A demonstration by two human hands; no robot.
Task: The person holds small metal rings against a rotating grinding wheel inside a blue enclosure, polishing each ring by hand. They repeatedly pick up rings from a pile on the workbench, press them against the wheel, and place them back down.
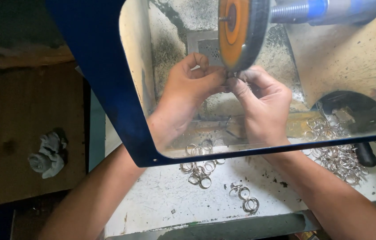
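I see left hand (192, 84) and right hand (259, 100) together, pinching a small metal ring (233, 78) | ring touching polishing wheel (240, 31) rim | loose rings (201, 171) on worktop (170, 195)

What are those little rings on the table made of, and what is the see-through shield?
The rings look like silvery metal: they glint and keep thin, stiff hoops. The shield seems to be clear plastic, since both hands show through it, though it could be glass; its surface is smudged and dusty. Its blue frame looks like painted metal, judging by its glossy coat.
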